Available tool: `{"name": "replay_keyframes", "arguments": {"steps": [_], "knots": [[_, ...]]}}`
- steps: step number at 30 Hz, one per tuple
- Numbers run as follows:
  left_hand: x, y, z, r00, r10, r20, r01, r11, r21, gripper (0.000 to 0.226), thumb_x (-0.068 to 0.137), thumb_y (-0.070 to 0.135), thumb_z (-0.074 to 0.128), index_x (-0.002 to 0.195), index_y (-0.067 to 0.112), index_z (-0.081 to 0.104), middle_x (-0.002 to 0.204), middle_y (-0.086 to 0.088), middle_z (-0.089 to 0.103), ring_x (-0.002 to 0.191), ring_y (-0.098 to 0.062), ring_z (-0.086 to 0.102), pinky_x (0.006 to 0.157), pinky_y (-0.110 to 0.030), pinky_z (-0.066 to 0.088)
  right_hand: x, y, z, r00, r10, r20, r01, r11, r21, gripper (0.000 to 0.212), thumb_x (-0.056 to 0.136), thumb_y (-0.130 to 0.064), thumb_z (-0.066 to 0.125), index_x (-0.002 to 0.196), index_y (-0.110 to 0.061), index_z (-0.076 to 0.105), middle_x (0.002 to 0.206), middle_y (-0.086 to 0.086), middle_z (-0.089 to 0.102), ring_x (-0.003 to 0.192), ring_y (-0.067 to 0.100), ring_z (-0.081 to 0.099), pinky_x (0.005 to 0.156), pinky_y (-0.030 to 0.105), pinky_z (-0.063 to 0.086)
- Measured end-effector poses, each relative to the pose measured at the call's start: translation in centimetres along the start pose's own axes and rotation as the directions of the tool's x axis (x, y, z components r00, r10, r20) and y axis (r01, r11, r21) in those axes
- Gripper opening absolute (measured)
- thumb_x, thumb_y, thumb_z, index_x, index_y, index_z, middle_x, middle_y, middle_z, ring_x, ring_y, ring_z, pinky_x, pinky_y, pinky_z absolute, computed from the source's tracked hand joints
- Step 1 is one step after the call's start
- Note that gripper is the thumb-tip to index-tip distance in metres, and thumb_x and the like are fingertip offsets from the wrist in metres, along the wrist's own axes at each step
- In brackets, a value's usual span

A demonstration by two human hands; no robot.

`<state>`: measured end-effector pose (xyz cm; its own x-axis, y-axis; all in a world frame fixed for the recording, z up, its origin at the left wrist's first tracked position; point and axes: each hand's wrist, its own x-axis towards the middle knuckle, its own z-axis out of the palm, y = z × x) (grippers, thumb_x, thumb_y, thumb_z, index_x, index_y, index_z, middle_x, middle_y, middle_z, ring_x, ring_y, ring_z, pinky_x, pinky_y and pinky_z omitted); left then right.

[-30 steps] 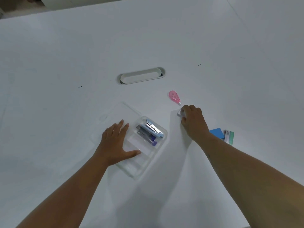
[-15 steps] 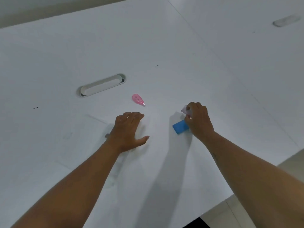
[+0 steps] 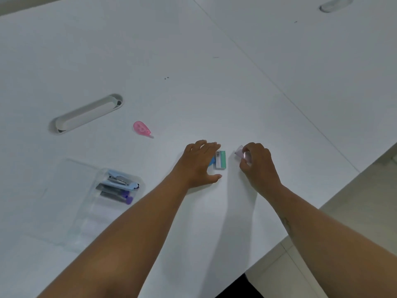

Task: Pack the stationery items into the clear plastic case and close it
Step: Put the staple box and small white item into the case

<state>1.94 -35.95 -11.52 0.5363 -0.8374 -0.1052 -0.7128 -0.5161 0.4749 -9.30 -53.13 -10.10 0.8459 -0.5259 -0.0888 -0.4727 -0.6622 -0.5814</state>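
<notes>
1. The left hand (image 3: 198,163) had left the clear plastic case (image 3: 86,203) it was steadying a second earlier and crossed to the small blue block (image 3: 212,162), its grip spread flat, holding nothing.
2. The right hand (image 3: 256,163) was still clamped on the small pale translucent piece (image 3: 241,153), now at 3 o'clock from the teal-and-white box (image 3: 221,159).
3. The case lay open on the white tabletop (image 3: 214,82) at 9 o'clock, well apart, already holding a stapler and pens.
4. The pink teardrop correction tape (image 3: 141,128) remained unpacked at 11 o'clock; gathering seemed under way.

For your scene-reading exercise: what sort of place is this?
Probably an office or classroom: a white desk with a cable slot, and stationery such as a pink correction tape.
</notes>
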Motion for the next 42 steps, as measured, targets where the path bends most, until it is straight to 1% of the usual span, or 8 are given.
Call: {"name": "replay_keyframes", "arguments": {"steps": [7, 14, 18, 26, 29, 34, 38, 42], "knots": [[1.5, 0.6, 1.3, 0.998, 0.001, -0.068, -0.006, 0.998, -0.064, 0.068, 0.079, 0.039, 0.067, 0.139, 0.021, 0.041, 0.131, 0.005, 0.054, 0.128, -0.024, 0.037, 0.105, -0.041, 0.027, 0.0, 1.4, -0.4, 1.0, 0.017, 0.021, -0.018, 0.999, 0.03, 0.02, 0.08, -0.006, 0.055, 0.096, -0.017, 0.053, 0.096, -0.002, 0.052, 0.093, 0.024, 0.046, 0.072, 0.034, 0.041], [1.9, 1.1, -0.6, 0.993, -0.004, -0.117, -0.003, 0.998, -0.062, 0.065, 0.078, 0.036, 0.07, 0.135, 0.017, 0.044, 0.129, 0.0, 0.056, 0.124, -0.024, 0.04, 0.1, -0.037, 0.03, 0.7, 0.5, -0.8, 1.0, -0.018, 0.016, 0.018, 0.999, 0.032, 0.019, 0.081, -0.006, 0.055, 0.097, -0.016, 0.053, 0.099, 0.0, 0.053, 0.093, 0.023, 0.046, 0.072, 0.033, 0.04], [0.5, -0.1, -2.5, 0.979, -0.086, -0.184, 0.066, 0.992, -0.111, 0.069, 0.076, 0.037, 0.073, 0.135, 0.017, 0.044, 0.127, 0.0, 0.056, 0.122, -0.023, 0.04, 0.1, -0.036, 0.03, 1.0, -1.3, -0.5, 0.999, -0.044, 0.002, 0.044, 0.998, 0.053, 0.016, 0.082, -0.007, 0.056, 0.095, -0.016, 0.052, 0.097, 0.0, 0.054, 0.092, 0.023, 0.047, 0.072, 0.032, 0.04], [-8.5, -6.3, -6.3, 0.901, -0.299, -0.316, 0.288, 0.954, -0.081, 0.07, 0.073, 0.038, 0.075, 0.133, 0.019, 0.046, 0.124, 0.0, 0.058, 0.119, -0.025, 0.043, 0.098, -0.04, 0.033, -1.6, -8.8, 4.6, 0.992, -0.108, 0.069, 0.088, 0.967, 0.241, 0.018, 0.078, -0.006, 0.06, 0.082, -0.02, 0.049, 0.092, 0.001, 0.058, 0.087, 0.021, 0.052, 0.067, 0.026, 0.04], [-12.7, -8.2, -7.4, 0.861, -0.387, -0.331, 0.364, 0.922, -0.13, 0.071, 0.072, 0.037, 0.076, 0.133, 0.018, 0.045, 0.124, 0.001, 0.058, 0.12, -0.024, 0.041, 0.099, -0.04, 0.033, -3.4, -12.7, 7.1, 0.983, -0.151, 0.102, 0.114, 0.947, 0.301, 0.017, 0.078, -0.006, 0.063, 0.087, -0.014, 0.052, 0.091, 0.002, 0.056, 0.085, 0.02, 0.051, 0.068, 0.027, 0.039], [-19.5, -10.6, -7.9, 0.808, -0.452, -0.379, 0.432, 0.891, -0.141, 0.073, 0.07, 0.038, 0.079, 0.132, 0.018, 0.046, 0.123, -0.001, 0.058, 0.118, -0.023, 0.042, 0.097, -0.039, 0.034, -6.2, -18.4, 10.7, 0.937, -0.301, 0.178, 0.239, 0.923, 0.303, 0.02, 0.078, -0.01, 0.067, 0.094, -0.016, 0.055, 0.093, 0.001, 0.059, 0.085, 0.019, 0.052, 0.072, 0.03, 0.045], [-24.2, -11.9, -8.0, 0.754, -0.504, -0.421, 0.483, 0.86, -0.164, 0.071, 0.071, 0.037, 0.077, 0.131, 0.019, 0.046, 0.118, 0.0, 0.059, 0.116, -0.022, 0.043, 0.096, -0.038, 0.035, -8.6, -21.5, 12.6, 0.908, -0.352, 0.227, 0.276, 0.91, 0.309, 0.019, 0.076, -0.014, 0.066, 0.092, -0.015, 0.055, 0.094, 0.002, 0.059, 0.086, 0.021, 0.052, 0.071, 0.036, 0.046], [-27.4, -12.6, -8.0, 0.686, -0.585, -0.432, 0.537, 0.808, -0.242, 0.072, 0.072, 0.039, 0.077, 0.132, 0.02, 0.043, 0.119, 0.001, 0.058, 0.117, -0.022, 0.04, 0.097, -0.039, 0.034, -10.5, -22.8, 14.1, 0.88, -0.393, 0.267, 0.327, 0.909, 0.26, 0.022, 0.075, -0.012, 0.066, 0.094, -0.016, 0.055, 0.094, 0.001, 0.058, 0.087, 0.019, 0.05, 0.071, 0.034, 0.046]]}}
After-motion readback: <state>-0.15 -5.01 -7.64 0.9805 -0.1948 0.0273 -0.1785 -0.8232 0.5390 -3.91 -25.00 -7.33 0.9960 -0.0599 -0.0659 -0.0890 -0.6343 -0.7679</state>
